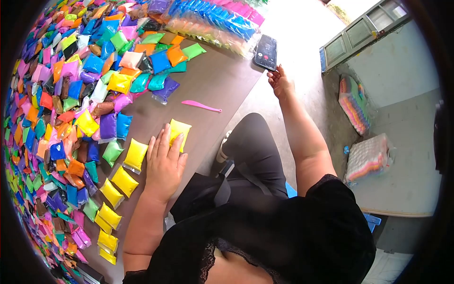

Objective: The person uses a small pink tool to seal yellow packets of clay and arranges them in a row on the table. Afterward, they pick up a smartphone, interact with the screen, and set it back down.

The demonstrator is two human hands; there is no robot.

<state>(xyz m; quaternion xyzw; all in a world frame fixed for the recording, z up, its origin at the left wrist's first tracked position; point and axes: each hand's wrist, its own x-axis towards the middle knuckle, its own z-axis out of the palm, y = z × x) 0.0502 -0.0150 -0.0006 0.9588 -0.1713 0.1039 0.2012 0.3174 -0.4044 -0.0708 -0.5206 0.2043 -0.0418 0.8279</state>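
Observation:
My left hand point(164, 163) lies palm down on the brown table point(203, 78), its fingers stretched out and slightly spread. Its fingertips rest over the lower part of a yellow packet point(179, 132). Just left of the hand is another yellow packet point(136, 154), at the top of a row of similar ones running down the table. My right hand point(282, 84) reaches out past the table's edge, fingers loosely bent and apart. Its fingertips are right at the lower corner of a dark phone point(266, 53) with a lit screen. Between the hands lies a pink plastic knife point(202, 106).
A large heap of small coloured packets point(71, 94) covers the left side. Bagged blue packets point(213, 19) are stacked at the back. Beyond the right arm stand wrapped multicoloured bundles point(353, 105) by a wall. My legs point(253, 156) are beside the table edge.

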